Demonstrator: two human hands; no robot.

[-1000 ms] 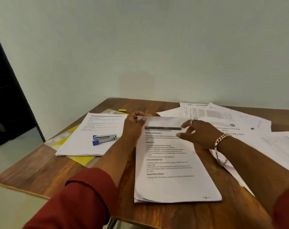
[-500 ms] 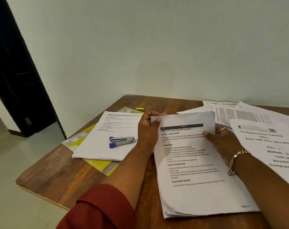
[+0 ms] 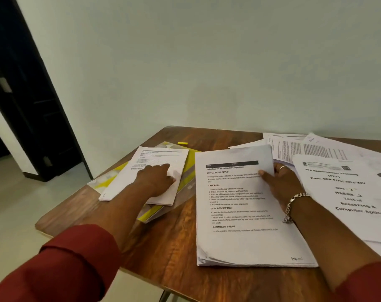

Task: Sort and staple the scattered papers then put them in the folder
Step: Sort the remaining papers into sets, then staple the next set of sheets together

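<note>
Wooden table [image 3: 174, 243] half-sorted; your left hand [image 3: 157, 182] reaches onto the far-left pile [image 3: 154, 162], grip unclear; right hand [image 3: 281, 184] pinches the collated stack [image 3: 239, 240]; loose sheets [image 3: 346, 192] remain, nothing foldered.

Your left hand [image 3: 158, 180] lies on the small stack of papers [image 3: 150, 171] that sits on the yellow folder [image 3: 163, 211]; it seems to cover the stapler, which is hidden. Your right hand [image 3: 280, 186] holds the right edge of the thick printed stack [image 3: 239, 205], thumb on top. Loose sheets [image 3: 337, 186] spread to the right on the wooden surface [image 3: 174, 243]. A yellow cap [image 3: 182, 143] lies beyond the folder.
</note>
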